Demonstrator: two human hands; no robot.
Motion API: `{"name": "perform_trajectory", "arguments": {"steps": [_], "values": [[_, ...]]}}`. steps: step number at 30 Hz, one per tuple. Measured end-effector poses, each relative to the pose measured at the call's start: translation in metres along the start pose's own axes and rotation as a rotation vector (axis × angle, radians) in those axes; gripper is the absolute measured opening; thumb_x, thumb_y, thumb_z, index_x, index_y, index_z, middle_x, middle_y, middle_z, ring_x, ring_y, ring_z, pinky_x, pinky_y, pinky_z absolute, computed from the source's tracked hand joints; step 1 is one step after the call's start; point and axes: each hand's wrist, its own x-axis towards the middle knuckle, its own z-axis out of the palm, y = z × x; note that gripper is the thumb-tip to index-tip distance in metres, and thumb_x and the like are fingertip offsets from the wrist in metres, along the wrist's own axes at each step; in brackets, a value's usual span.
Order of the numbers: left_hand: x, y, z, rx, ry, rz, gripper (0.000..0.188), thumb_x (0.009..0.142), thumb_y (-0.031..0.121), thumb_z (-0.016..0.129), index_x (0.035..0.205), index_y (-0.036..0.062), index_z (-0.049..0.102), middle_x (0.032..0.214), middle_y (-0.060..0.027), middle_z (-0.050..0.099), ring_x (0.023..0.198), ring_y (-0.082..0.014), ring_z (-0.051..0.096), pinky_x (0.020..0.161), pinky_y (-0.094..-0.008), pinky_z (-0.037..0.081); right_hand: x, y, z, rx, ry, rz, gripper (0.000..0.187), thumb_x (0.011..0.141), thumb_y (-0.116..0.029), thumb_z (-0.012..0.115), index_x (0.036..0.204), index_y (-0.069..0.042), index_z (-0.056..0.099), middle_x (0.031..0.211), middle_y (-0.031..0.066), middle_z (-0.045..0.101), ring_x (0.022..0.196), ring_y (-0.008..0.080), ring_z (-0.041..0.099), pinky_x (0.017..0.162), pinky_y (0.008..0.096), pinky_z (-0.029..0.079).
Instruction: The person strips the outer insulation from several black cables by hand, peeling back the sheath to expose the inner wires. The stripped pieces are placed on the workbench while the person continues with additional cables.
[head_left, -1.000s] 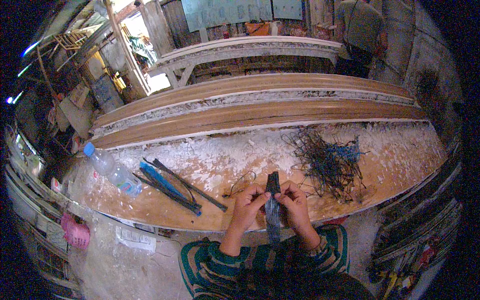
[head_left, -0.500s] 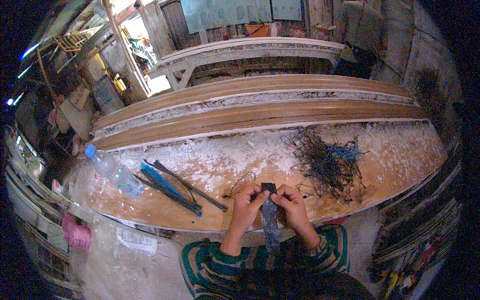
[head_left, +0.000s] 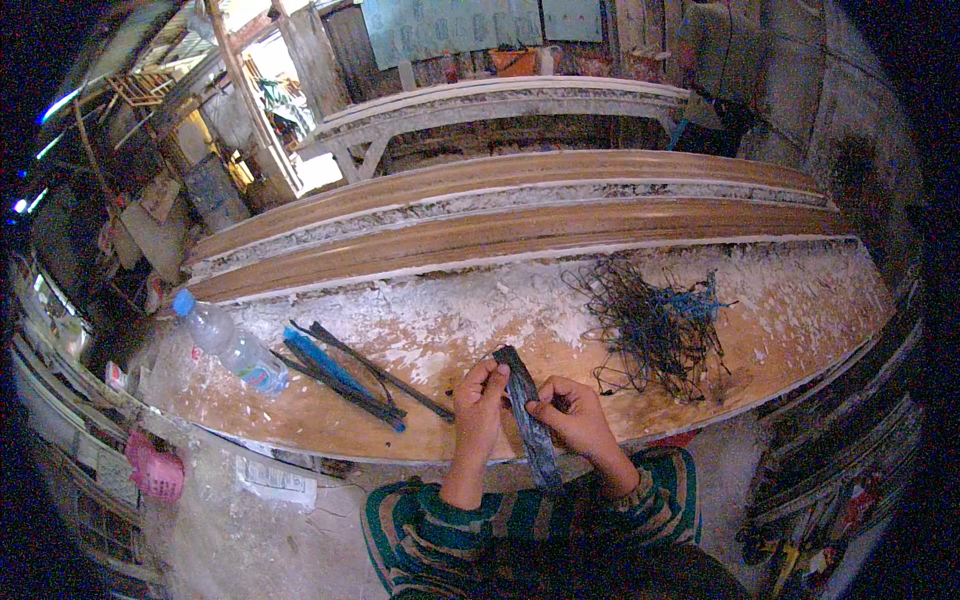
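Hands, left hand [head_left: 480, 400] and right hand [head_left: 570, 415], both grip a dark strap [head_left: 527, 415] at lower centre, over the counter [head_left: 300, 415].

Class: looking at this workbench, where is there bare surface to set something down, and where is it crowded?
Free: the strip between the loose dark strips and the wire tangle, ahead of both hands. Crowded: around the plastic bottle and under that tangle.

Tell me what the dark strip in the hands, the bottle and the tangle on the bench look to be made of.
Dark strip: probably rubber or soft plastic, matte black; it hangs limp below the hands.
Bottle: clear plastic, see-through with a blue cap.
Tangle: likely thin wire or cord, dark with blue strands; too fine to tell.
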Motion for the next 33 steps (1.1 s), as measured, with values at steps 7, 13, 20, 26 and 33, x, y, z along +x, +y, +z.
{"name": "perform_trajectory", "arguments": {"steps": [7,13,20,26,33], "values": [[-0.003,0.014,0.012,-0.188,-0.019,0.064,0.01,0.081,0.013,0.06,0.076,0.0048,0.055,0.068,0.0015,0.054,0.061,-0.0053,0.051,0.053,-0.0193,0.042,-0.001,0.004,-0.003,0.165,0.078,0.105,0.015,0.079,-0.009,0.058,0.067,-0.006,0.05,0.063,-0.002,0.052,0.058,0.005,0.045,0.053,0.0211,0.036],[-0.002,0.007,0.001,0.07,-0.324,-0.006,0.011,0.08,0.013,0.06,0.075,0.0039,0.055,0.066,-0.0019,0.055,0.053,-0.0076,0.052,0.046,-0.0205,0.044,0.0,-0.002,-0.003,0.426,0.144,0.184,0.013,0.081,-0.011,0.056,0.071,-0.006,0.05,0.067,0.003,0.056,0.057,0.0093,0.051,0.052,0.0234,0.042],[-0.003,-0.002,0.001,-0.061,-0.257,-0.072,0.019,0.083,0.017,0.058,0.071,0.0039,0.052,0.065,-0.0005,0.053,0.053,-0.0063,0.048,0.046,-0.0203,0.041,-0.001,-0.007,-0.001,0.553,0.156,0.258,0.015,0.081,-0.01,0.058,0.069,-0.006,0.05,0.064,0.0008,0.054,0.055,0.0075,0.048,0.051,0.0222,0.039],[0.003,-0.01,0.0,-0.107,0.05,0.018,0.015,0.082,0.015,0.058,0.074,0.0047,0.052,0.065,0.0008,0.052,0.056,-0.0052,0.045,0.047,-0.0205,0.036,-0.001,0.003,-0.001,-0.089,-0.034,0.103,0.016,0.076,-0.01,0.065,0.069,-0.006,0.051,0.063,-0.0034,0.051,0.057,0.0043,0.045,0.052,0.0194,0.036],[0.001,-0.004,0.005,-0.161,-0.125,0.013,0.01,0.08,0.01,0.06,0.077,0.0043,0.053,0.063,0.0004,0.053,0.051,-0.0057,0.048,0.042,-0.0195,0.039,0.0,0.005,-0.003,0.134,0.096,0.125,0.015,0.078,-0.01,0.063,0.069,-0.006,0.051,0.065,-0.0029,0.053,0.058,0.0044,0.046,0.052,0.0196,0.036]]}}
